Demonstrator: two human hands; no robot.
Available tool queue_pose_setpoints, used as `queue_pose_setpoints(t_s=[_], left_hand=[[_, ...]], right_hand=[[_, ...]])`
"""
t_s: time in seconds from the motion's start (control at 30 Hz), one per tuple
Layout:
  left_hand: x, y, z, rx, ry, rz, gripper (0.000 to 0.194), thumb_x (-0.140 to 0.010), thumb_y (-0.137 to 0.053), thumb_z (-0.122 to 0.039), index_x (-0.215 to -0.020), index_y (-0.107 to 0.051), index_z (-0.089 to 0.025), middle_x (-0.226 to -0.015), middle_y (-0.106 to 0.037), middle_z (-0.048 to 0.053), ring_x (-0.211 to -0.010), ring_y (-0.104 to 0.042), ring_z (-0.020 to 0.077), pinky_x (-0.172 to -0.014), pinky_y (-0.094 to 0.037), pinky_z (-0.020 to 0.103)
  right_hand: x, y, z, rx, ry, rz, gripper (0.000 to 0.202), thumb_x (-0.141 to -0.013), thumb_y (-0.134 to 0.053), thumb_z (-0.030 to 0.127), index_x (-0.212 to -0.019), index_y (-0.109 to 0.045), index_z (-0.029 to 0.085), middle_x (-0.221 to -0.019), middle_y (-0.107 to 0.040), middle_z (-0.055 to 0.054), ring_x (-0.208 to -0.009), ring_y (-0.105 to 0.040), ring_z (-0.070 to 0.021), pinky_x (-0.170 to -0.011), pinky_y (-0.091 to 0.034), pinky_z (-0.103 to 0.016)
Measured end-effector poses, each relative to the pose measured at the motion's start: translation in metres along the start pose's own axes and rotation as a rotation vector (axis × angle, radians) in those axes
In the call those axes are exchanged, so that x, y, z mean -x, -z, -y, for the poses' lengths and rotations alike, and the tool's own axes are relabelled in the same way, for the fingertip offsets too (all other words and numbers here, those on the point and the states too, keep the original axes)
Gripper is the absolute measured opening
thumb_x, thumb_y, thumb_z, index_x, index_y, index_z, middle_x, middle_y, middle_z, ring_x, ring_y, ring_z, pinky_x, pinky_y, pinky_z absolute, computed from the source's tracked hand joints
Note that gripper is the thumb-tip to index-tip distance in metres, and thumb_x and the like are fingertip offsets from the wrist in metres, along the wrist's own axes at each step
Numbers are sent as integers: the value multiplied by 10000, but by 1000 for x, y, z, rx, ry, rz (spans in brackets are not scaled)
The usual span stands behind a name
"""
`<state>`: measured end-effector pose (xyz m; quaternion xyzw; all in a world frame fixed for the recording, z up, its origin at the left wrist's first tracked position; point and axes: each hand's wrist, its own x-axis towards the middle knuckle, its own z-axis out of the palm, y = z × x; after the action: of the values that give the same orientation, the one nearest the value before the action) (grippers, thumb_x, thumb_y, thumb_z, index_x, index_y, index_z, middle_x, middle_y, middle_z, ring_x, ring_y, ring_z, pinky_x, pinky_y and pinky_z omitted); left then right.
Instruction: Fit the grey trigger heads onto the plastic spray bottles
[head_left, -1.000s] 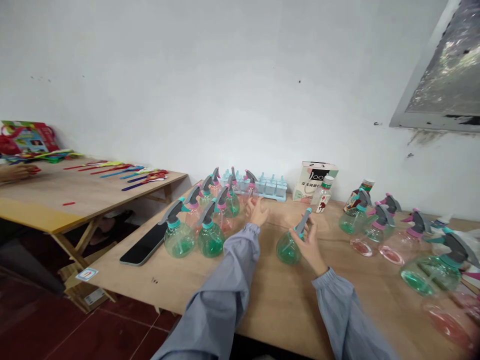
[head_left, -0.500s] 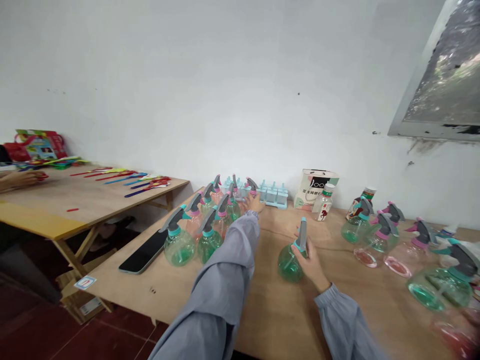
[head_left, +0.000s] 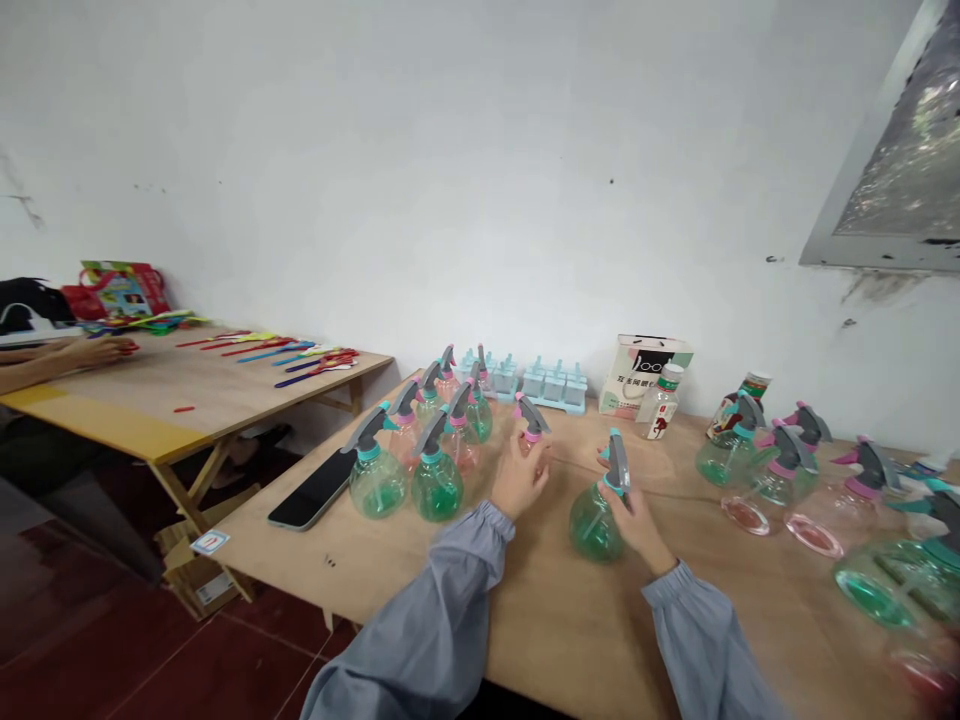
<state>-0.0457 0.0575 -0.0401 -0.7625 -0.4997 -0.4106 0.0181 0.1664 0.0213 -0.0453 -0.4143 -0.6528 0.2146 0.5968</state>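
My left hand (head_left: pixel 519 478) is closed round a pink-collared spray bottle (head_left: pixel 532 436), its grey trigger head showing above the fingers and most of its body hidden. To the right, my right hand (head_left: pixel 631 520) grips a green spray bottle (head_left: pixel 595 525) by its neck, just under the turquoise collar. Several green and pink spray bottles (head_left: pixel 437 487) stand grouped to the left of my left hand. More of them (head_left: pixel 831 513) stand on the right side of the wooden table (head_left: pixel 555 610).
Light-blue ice-pop moulds (head_left: pixel 555 385), a paper bag (head_left: pixel 626 375) and a small labelled bottle (head_left: pixel 660 408) stand by the wall. A black phone (head_left: pixel 315 490) lies at left. Another person's hand (head_left: pixel 97 350) rests over the other table (head_left: pixel 225 400), near coloured scissors (head_left: pixel 319 365).
My left hand has drawn back toward me with the pink-collared bottle, away from the left group and the moulds. The right hand still holds its green bottle. The view has shifted slightly left.
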Motion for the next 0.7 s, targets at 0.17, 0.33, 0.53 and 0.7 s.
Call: queue_pose_setpoints(t_s=[0.17, 0.33, 0.53, 0.7], left_hand=[[33, 2, 10, -22, -20, -146, 448, -861, -613, -231, -1308, -614, -267, -1430, -392, 166, -1374, -448, 364, -1045, -485, 513], [51, 0, 9, 13, -4, -236, 420, -856, -617, -238, -1275, -616, -258, -1442, -366, 148, -1373, -454, 329, -1066, -473, 499], [50, 0, 11, 16, 11, -309, 297, -817, -637, -270, -1107, -630, -204, -1354, -451, 165, -1330, -480, 338, -1047, -474, 517], [48, -1, 13, 8, -21, -340, 275, -817, -616, -260, -1083, -621, -192, -1308, -475, 171, -1276, -511, 331, -1022, -485, 516]], right_hand=[[1, 0, 0, -11, -18, 21, 666, -772, -636, 752, -1240, -649, 279, -1138, -708, -106, -1218, -614, -304, -1116, -411, -569], [1, -2, -1, 11, -18, -44, 643, -784, -621, 739, -1206, -649, 254, -1149, -694, -118, -1153, -637, -296, -1062, -458, -557], [5, -11, 3, 6, -8, -98, 579, -788, -672, 650, -1208, -608, 257, -1154, -687, -93, -959, -679, -228, -891, -568, -424], [6, -14, 3, -8, -18, -125, 614, -770, -696, 647, -1216, -595, 238, -1116, -704, -107, -918, -689, -222, -853, -583, -406]])
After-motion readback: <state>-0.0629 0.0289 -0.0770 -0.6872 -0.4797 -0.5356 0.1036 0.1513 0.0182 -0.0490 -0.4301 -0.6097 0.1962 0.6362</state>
